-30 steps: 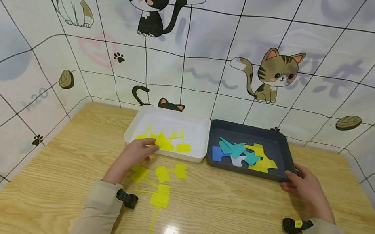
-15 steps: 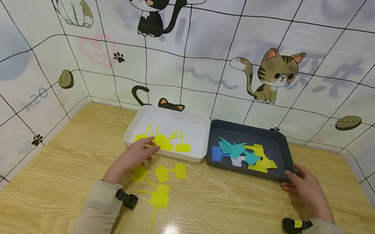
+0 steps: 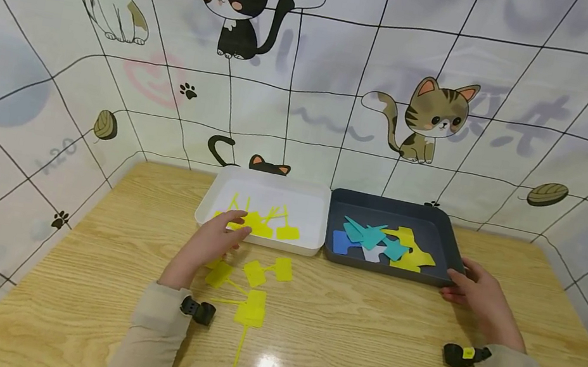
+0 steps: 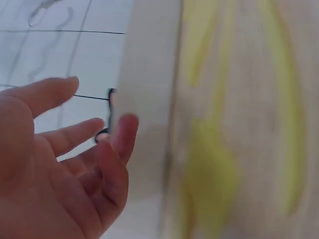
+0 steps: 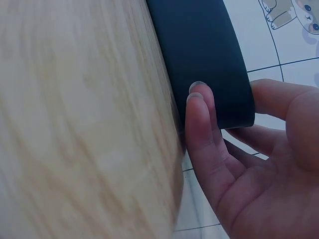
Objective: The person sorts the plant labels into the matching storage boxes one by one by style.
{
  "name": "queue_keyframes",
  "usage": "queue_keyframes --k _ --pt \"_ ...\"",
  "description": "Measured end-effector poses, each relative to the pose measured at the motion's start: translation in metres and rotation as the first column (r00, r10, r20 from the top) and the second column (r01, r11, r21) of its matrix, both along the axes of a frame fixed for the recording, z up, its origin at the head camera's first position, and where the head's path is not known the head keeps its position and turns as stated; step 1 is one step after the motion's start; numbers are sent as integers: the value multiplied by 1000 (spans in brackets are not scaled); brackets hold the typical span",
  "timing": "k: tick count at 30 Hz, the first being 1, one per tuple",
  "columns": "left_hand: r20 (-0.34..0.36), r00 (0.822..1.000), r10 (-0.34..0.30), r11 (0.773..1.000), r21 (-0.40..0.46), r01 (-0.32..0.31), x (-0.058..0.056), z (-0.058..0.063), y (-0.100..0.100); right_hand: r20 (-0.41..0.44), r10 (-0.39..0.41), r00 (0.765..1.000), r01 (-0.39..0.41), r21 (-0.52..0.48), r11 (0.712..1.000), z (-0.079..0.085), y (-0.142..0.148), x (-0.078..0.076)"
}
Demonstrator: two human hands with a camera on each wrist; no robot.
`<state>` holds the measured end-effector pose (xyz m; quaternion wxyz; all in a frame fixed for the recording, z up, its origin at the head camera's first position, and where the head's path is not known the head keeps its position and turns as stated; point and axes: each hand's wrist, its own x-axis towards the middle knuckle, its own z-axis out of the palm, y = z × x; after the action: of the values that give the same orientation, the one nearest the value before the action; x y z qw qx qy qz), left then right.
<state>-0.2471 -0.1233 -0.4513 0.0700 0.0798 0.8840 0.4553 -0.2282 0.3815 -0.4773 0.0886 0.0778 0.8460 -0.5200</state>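
My left hand (image 3: 211, 241) hovers at the front left edge of the white tray (image 3: 259, 184), fingers loosely bent, nothing visible between them in the left wrist view. Inside that tray lie several yellow flat cutouts (image 3: 257, 225) with thin stems. With thumb and fingers, my right hand (image 3: 478, 296) grips the front right corner of the dark grey tray (image 3: 383, 205); the right wrist view shows fingertips against its outer wall. That tray holds teal pieces (image 3: 372, 237), a blue piece (image 3: 341, 243), a pale piece (image 3: 373, 253) and yellow pieces (image 3: 414, 258).
More yellow stemmed cutouts (image 3: 251, 309) are spread on the wooden table (image 3: 351, 334) in front of the white tray, some partly under the left hand. Both trays stand side by side at the back, close to a cat-patterned cloth (image 3: 316, 116).
The left hand's index finger and thumb have parted slightly above the white tray's edge. My right hand stays on the dark tray, and the cutouts lie as before.
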Motion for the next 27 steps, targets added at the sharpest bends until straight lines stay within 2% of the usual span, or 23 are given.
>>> queue_keyframes --k 2,4,8,11,16,18,20,23,27 --pt "-53 999 7 999 -47 -9 4 9 2 0 -2 1000 2 1 1000 -1 1 -1" --pt "-77 997 -6 995 -105 -2 8 16 6 4 0 1000 0 -2 1000 -1 1 -1" --pt "-28 996 -85 975 -211 77 12 23 14 4 3 1000 -3 3 1000 0 0 -1" --pt "-6 992 -124 952 -284 117 14 21 19 5 5 1000 -5 8 1000 0 0 0" --pt "37 993 -116 907 -402 121 17 19 24 3 4 1000 -4 9 1000 0 1 -1" --pt "63 990 -127 889 -436 141 18 18 26 -1 3 1000 -3 8 1000 0 1 -1" --pt "81 986 -148 881 -442 169 19 17 29 2 1 1000 -1 6 1000 0 1 -2" --pt "80 983 -166 866 -465 184 21 16 34 -3 0 1000 0 3 1000 -1 1 -2" --pt "60 987 -150 836 -525 159 26 14 41 -2 0 1000 0 9 1000 -1 1 -2"
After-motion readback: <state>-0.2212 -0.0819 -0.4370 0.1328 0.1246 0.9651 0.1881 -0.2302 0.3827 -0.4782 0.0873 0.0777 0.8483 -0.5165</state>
